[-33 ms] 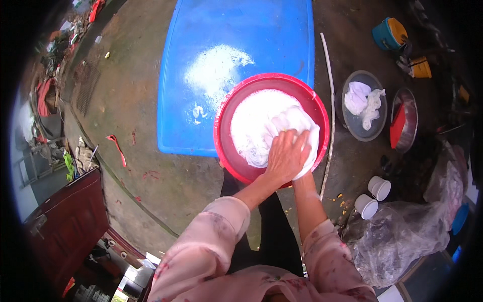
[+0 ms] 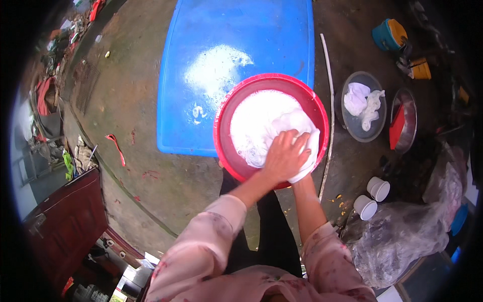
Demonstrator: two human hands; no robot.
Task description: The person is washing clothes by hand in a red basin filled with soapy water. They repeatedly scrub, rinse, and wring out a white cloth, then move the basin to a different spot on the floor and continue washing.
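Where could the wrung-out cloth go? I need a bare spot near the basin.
The far part of the blue board, beyond the red basin, lies bare though wet with suds. The ground left of the board is open too. The right is crowded: grey bowl with cloths, metal bowl, white cups, plastic bag.

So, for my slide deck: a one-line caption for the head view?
Both hands press white cloth into a sudsy red basin on a blue board.

The basin (image 2: 224, 136) was red, its suds and the cloth (image 2: 297, 126) white. Beneath it lay a bright blue board (image 2: 236, 30). The sleeves (image 2: 201, 251) were pale pink with darker blotches. A grey bowl (image 2: 352, 128) held white rags (image 2: 363, 100); two cups (image 2: 372, 199) were white.
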